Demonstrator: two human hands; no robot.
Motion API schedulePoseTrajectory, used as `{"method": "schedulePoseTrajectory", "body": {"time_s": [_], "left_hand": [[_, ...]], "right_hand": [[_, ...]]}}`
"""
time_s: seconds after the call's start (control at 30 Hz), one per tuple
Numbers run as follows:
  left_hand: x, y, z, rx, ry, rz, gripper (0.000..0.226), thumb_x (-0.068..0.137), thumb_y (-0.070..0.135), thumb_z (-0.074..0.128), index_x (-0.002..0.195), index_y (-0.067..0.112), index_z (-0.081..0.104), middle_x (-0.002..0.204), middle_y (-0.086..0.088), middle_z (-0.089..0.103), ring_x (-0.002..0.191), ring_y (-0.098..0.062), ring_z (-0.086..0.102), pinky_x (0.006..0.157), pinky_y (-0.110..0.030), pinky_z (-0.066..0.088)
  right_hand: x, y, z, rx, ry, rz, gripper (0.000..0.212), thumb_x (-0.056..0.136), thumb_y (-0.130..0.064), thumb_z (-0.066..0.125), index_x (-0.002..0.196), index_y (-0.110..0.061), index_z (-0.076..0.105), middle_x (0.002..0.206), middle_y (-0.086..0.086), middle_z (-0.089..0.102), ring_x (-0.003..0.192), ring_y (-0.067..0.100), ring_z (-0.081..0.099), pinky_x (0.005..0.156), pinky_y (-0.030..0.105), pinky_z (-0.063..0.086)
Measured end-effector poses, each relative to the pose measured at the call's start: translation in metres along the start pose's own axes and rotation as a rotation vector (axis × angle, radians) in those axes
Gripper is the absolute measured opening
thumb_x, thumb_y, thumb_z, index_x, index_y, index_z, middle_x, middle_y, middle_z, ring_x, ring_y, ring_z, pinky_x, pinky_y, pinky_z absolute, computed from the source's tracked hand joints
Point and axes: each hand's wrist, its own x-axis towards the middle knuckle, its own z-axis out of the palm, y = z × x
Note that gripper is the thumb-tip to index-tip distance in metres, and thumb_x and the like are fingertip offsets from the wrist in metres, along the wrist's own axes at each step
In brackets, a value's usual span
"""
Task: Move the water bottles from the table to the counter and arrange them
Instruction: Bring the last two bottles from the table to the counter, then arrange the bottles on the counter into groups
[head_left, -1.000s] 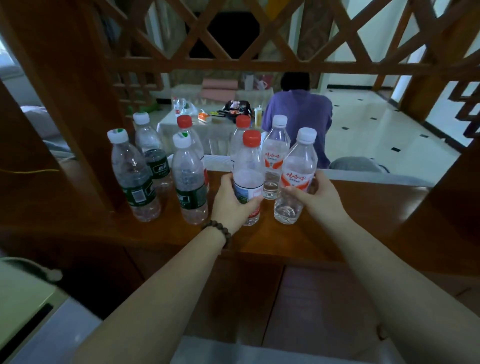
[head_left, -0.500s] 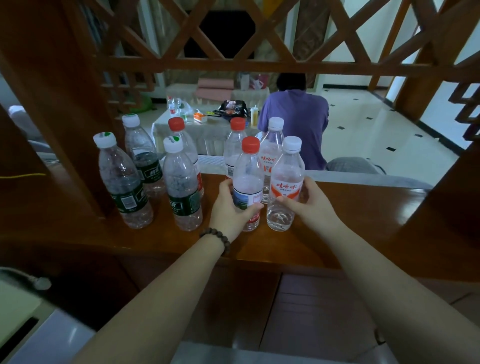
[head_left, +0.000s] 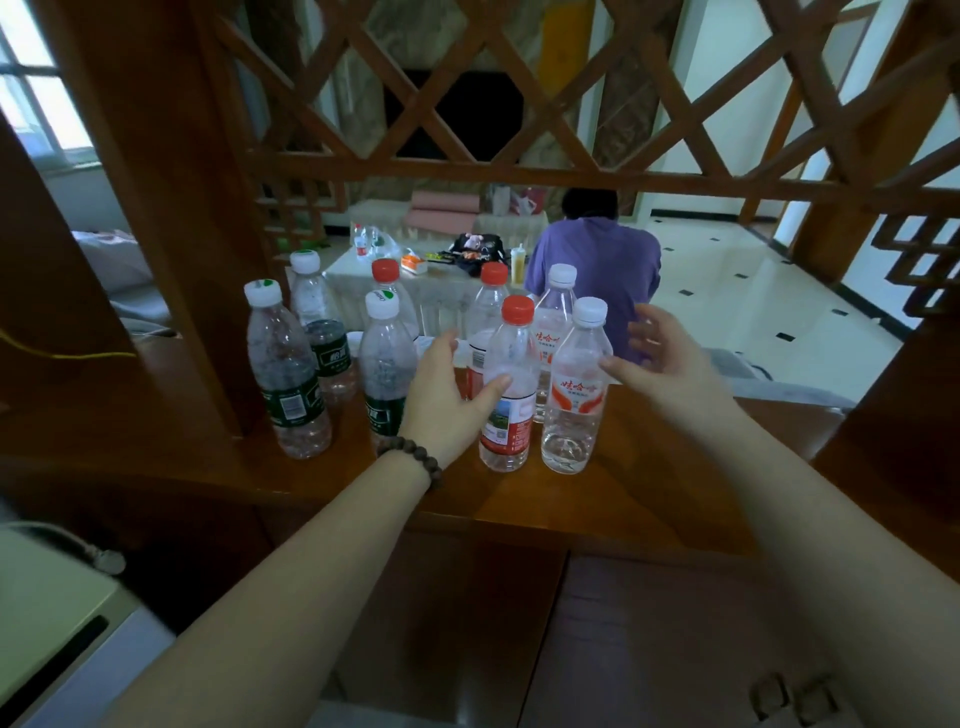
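Several water bottles stand upright on the wooden counter. At the front are a red-capped bottle and a white-capped bottle with a red label, side by side. My left hand is spread open just left of the red-capped bottle, its thumb tip near or on the label. My right hand hovers open to the right of the white-capped bottle, apart from it. Behind these stand another red-capped bottle and a white-capped one. Green-labelled bottles stand at the left.
A wooden lattice screen rises above the counter, with a thick post at the left. Beyond it a person in a purple top sits at a cluttered table. Cabinet doors lie below the counter.
Both hands have let go of the two front bottles and opened. The bottles now stand on the counter, side by side.
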Motion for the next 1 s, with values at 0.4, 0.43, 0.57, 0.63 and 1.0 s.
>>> {"method": "schedulePoseTrajectory", "body": {"time_s": [0.4,0.43,0.57,0.63,1.0], "left_hand": [[0.024,0.030,-0.128,0.204,0.145,0.254,0.051,0.087,0.031,0.064,0.133,0.017,0.048,0.127,0.002,0.053,0.116,-0.009,0.048,0.097,-0.026,0.040],[0.027,0.027,-0.141,0.250,0.160,0.251,0.048,0.087,0.030,0.064,0.131,0.018,0.050,0.125,0.002,0.054,0.114,-0.009,0.049,0.097,-0.026,0.041],[0.052,0.021,-0.195,0.404,0.164,0.267,0.030,0.086,0.026,0.064,0.115,0.018,0.063,0.108,0.003,0.060,0.101,-0.011,0.056,0.087,-0.021,0.045],[0.071,0.020,-0.218,0.505,0.086,0.251,0.028,0.087,0.029,0.062,0.113,0.018,0.065,0.106,0.004,0.062,0.098,-0.010,0.057,0.084,-0.021,0.046],[0.185,-0.017,-0.233,0.842,-0.501,0.316,0.037,0.090,0.034,0.058,0.125,0.023,0.056,0.116,0.002,0.060,0.095,-0.010,0.055,0.084,-0.029,0.049]], "right_hand": [[0.037,-0.122,0.041,-0.056,-0.213,-0.440,0.051,0.084,-0.026,0.068,0.131,-0.018,0.051,0.131,-0.005,0.055,0.120,0.008,0.051,0.104,0.029,0.042],[0.044,-0.127,0.050,-0.055,-0.251,-0.461,0.047,0.084,-0.025,0.069,0.128,-0.018,0.054,0.128,-0.005,0.057,0.119,0.010,0.053,0.104,0.032,0.043],[0.077,-0.143,0.084,-0.085,-0.365,-0.496,0.036,0.083,-0.026,0.070,0.117,-0.022,0.061,0.114,-0.006,0.061,0.110,0.012,0.058,0.102,0.040,0.045],[0.094,-0.151,0.098,-0.153,-0.414,-0.507,0.035,0.083,-0.030,0.069,0.117,-0.022,0.062,0.113,-0.009,0.060,0.110,0.011,0.057,0.102,0.037,0.046],[0.168,-0.166,0.163,-0.635,-0.587,-0.434,0.051,0.082,-0.039,0.068,0.129,-0.028,0.052,0.129,-0.001,0.055,0.111,0.016,0.055,0.094,0.037,0.048]]}}
